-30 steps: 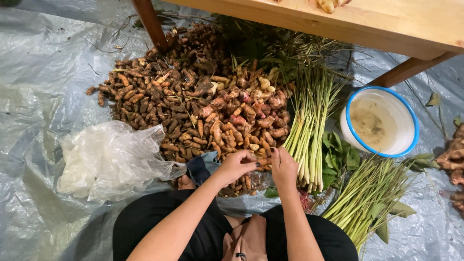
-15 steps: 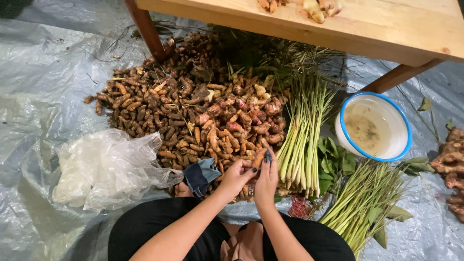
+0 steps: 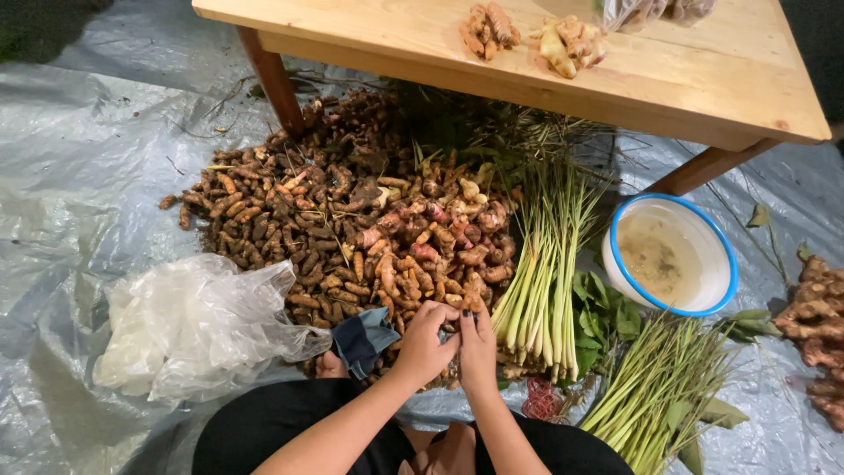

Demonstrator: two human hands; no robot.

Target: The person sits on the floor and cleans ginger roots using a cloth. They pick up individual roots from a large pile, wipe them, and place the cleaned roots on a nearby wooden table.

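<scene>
My left hand (image 3: 425,341) and my right hand (image 3: 479,343) meet at the near edge of a big pile of brown and orange roots (image 3: 352,220) spread on a grey plastic sheet (image 3: 88,176). The fingers of both hands curl around a small root piece held between them; most of it is hidden by the fingers. A bundle of lemongrass stalks (image 3: 541,281) lies just right of my right hand. A folded blue cloth (image 3: 365,339) lies just left of my left hand.
A crumpled clear plastic bag (image 3: 193,330) lies at the left. A white basin with a blue rim (image 3: 673,255) stands at the right, with green stalks (image 3: 655,396) below it and more roots (image 3: 818,334) at the far right. A wooden table (image 3: 703,70) with ginger pieces (image 3: 567,44) stands behind.
My hands have come together from slightly apart and now close on a root piece at the pile's near edge. The view has tilted up, showing more of the table top.
</scene>
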